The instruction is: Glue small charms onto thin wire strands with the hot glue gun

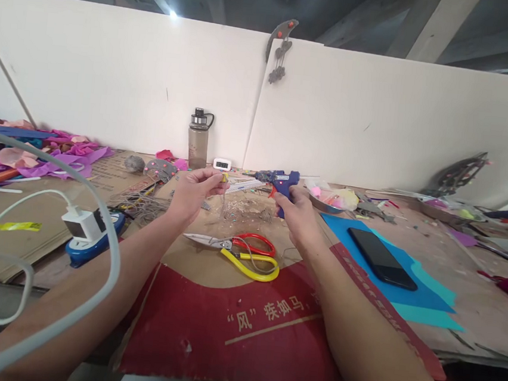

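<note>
My right hand (pixel 295 213) is wrapped round the grip of a blue hot glue gun (pixel 282 182), whose nozzle points left. My left hand (pixel 193 192) pinches a small yellow piece (pixel 225 177) on a thin wire stem, held just in front of the nozzle. Both hands hover above the cardboard-covered table (pixel 211 264). Below them lie red-handled scissors (pixel 253 244) and yellow-handled snips (pixel 247 265), side by side.
A black phone (pixel 381 258) rests on blue paper (pixel 424 291) at right. A water bottle (pixel 198 138) and small timer (pixel 222 164) stand by the white wall. Purple and pink scraps (pixel 37 157) pile at left. A white charger on a blue power strip (pixel 91 229), cable looping near.
</note>
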A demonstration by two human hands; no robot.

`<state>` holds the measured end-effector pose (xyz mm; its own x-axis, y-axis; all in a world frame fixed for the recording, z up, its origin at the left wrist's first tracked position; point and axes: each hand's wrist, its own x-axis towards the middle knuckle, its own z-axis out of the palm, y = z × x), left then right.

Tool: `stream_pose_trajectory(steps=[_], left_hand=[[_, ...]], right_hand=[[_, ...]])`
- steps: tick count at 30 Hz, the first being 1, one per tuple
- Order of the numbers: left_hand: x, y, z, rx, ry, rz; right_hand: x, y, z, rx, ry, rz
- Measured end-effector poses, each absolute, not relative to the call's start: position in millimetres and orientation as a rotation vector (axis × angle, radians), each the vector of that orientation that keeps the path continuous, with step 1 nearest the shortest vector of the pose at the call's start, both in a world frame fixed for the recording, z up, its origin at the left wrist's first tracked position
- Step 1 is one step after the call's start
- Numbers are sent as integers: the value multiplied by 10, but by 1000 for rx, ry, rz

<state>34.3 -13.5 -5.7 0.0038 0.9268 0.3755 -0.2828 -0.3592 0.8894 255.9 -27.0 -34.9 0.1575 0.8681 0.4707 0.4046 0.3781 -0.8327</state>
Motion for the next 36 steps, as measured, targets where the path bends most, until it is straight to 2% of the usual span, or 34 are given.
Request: stream_pose_trajectory(steps=[7, 17, 36], left_hand=[[301, -120, -43, 1231, 747, 1590], [273, -81, -63, 1172, 722, 1579], [341, -144, -51, 1243, 737, 1617]], right_hand=[[2296, -645, -139, -987, -1436, 664], [2251, -734, -196, -1016, -1759, 378], [2188, -785, -176, -1055, -1808, 282]])
